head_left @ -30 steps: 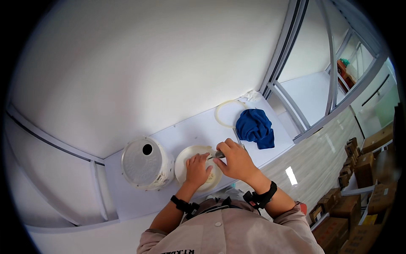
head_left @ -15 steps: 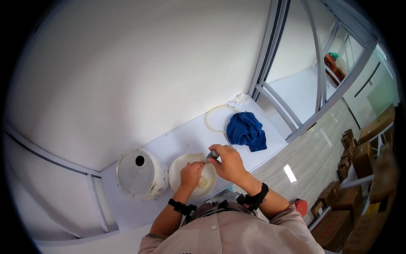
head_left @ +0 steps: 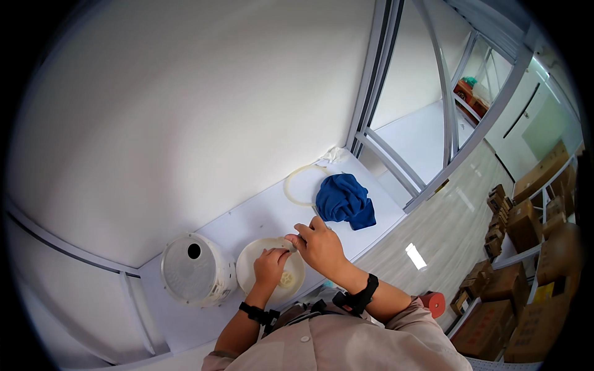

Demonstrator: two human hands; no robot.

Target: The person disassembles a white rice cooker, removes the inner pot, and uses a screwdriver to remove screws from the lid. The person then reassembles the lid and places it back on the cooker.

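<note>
A round cream plastic basin-shaped part [head_left: 252, 248] lies on the white bench, with a spoked round hub [head_left: 286, 279] inside it. My left hand [head_left: 270, 269] is closed over its far side, fingers pinched together; what they hold, if anything, is hidden. Just to the right, my right hand [head_left: 323, 248] is wrapped round a short grey cylindrical tool [head_left: 302, 238], mostly covered by the fingers. The thumb and tool end point at my left fingertips above the basin. Left of the basin stands a white drum [head_left: 213, 272] with a grey top and a dark round hole.
A crumpled blue cloth [head_left: 344, 201] lies on the bench [head_left: 247, 226] to the right. Beside it are a pale looped hose [head_left: 286, 185] and a white crumpled tissue [head_left: 334, 154]. Behind rises a white wall. Cardboard boxes [head_left: 504, 294] fill a rack at right.
My right hand has turned around the grey tool, whose end showed more before. My left hand stays by the basin's far side. The whole view has shifted slightly.
</note>
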